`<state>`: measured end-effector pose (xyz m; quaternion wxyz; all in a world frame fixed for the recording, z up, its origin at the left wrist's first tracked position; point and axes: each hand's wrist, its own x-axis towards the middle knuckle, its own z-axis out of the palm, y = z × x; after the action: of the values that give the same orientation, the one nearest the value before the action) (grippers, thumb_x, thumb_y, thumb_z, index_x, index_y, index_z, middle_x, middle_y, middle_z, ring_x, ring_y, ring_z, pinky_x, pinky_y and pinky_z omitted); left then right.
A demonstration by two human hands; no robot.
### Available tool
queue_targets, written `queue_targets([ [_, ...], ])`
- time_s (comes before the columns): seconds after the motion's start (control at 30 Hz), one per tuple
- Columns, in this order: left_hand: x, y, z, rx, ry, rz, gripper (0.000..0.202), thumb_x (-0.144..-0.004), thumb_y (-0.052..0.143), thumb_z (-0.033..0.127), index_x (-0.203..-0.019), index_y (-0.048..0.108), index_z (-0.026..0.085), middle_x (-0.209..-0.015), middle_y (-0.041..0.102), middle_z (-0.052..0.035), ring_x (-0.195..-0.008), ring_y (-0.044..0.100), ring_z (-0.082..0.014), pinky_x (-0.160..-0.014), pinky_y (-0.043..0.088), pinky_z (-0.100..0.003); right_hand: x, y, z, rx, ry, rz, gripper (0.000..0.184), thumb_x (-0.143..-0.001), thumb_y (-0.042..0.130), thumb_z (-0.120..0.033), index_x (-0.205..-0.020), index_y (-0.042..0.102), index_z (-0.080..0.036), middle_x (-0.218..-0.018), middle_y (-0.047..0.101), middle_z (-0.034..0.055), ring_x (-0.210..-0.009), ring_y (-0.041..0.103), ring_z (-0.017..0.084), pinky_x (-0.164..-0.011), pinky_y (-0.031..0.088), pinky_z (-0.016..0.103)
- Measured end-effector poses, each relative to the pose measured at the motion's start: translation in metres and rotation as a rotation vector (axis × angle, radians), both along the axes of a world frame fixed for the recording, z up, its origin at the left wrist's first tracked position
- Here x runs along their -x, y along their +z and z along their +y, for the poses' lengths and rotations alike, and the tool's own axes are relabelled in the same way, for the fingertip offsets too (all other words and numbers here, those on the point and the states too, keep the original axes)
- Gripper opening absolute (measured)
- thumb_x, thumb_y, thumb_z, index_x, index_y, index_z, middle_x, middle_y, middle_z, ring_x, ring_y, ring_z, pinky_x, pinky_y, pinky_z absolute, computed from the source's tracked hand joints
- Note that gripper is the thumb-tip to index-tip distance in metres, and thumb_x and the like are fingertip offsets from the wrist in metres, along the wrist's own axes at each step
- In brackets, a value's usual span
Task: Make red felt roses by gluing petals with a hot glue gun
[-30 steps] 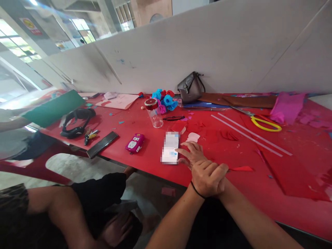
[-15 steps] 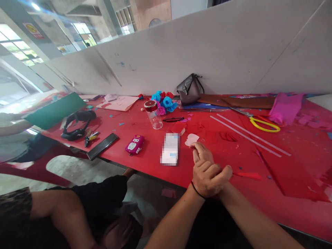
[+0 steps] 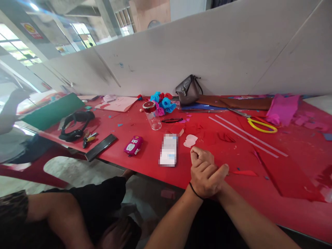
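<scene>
My left hand (image 3: 207, 178), with a black band (image 3: 196, 191) round its wrist, lies across my right one and is wrapped about its wrist. The thumb of the left hand points out to the right. My right hand (image 3: 203, 154) shows beyond it, its fingers curled into a fist with nothing visible in them. Just past the fist, pale pink paper petals (image 3: 190, 140) lie on the red table (image 3: 145, 166). A phone (image 3: 168, 150) with a lit, blurred screen is left of the hands.
Yellow-handled scissors (image 3: 261, 125), two pale strips (image 3: 246, 136) and red paper (image 3: 293, 180) lie to the right. A clear jar (image 3: 153, 117), paper flowers (image 3: 166, 103), a bag (image 3: 188, 90) and a purple case (image 3: 133, 145) stand further off. Another person's arm (image 3: 59, 218) is at lower left.
The fingers of my right hand, stretched toward the petals before, have curled into a fist. My left hand keeps its hold on the right wrist. The view has shifted slightly.
</scene>
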<state>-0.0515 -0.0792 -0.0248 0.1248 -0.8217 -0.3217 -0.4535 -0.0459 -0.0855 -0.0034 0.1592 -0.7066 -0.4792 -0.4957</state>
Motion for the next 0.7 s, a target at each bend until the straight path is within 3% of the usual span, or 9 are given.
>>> queue_targets([
  [0.2,0.001,0.006,-0.001,-0.037,-0.020,-0.093,0.029,-0.084,0.045,0.017,-0.103,0.066,0.019,-0.059,0.060,0.0016,-0.056,0.049,-0.0110,-0.069,0.040,-0.029,0.000,-0.004,0.001,0.000,0.026,0.021,0.030,-0.092,0.050,-0.033,-0.069,0.058,-0.015,-0.054,0.060,0.0045,-0.057,0.060,0.020,-0.080,0.056,0.049],
  [0.43,0.001,-0.003,0.002,0.000,0.035,0.084,0.022,-0.087,0.051,0.026,-0.097,0.069,0.021,-0.059,0.059,0.0016,-0.055,0.050,-0.0098,-0.075,0.044,-0.030,-0.003,-0.021,0.006,0.030,0.031,0.060,0.033,-0.090,0.052,-0.036,-0.069,0.062,-0.013,-0.054,0.061,0.0078,-0.054,0.060,0.021,-0.078,0.056,0.050],
  [0.57,0.001,-0.003,0.003,-0.002,0.026,0.031,0.023,-0.086,0.050,0.024,-0.098,0.069,0.020,-0.058,0.059,0.0012,-0.055,0.049,-0.0099,-0.071,0.044,-0.029,-0.003,-0.018,0.007,0.054,0.057,0.093,0.033,-0.091,0.050,-0.029,-0.064,0.062,-0.014,-0.051,0.059,0.0055,-0.049,0.057,0.019,-0.078,0.057,0.049],
  [0.7,0.002,0.001,0.002,-0.007,0.004,-0.021,0.026,-0.086,0.046,0.020,-0.099,0.069,0.018,-0.058,0.059,0.0002,-0.055,0.049,-0.0104,-0.065,0.041,-0.029,-0.001,-0.012,0.006,-0.007,-0.030,-0.053,0.033,-0.087,0.057,-0.032,-0.058,0.061,-0.017,-0.049,0.058,0.0045,-0.049,0.054,0.018,-0.078,0.057,0.044],
])
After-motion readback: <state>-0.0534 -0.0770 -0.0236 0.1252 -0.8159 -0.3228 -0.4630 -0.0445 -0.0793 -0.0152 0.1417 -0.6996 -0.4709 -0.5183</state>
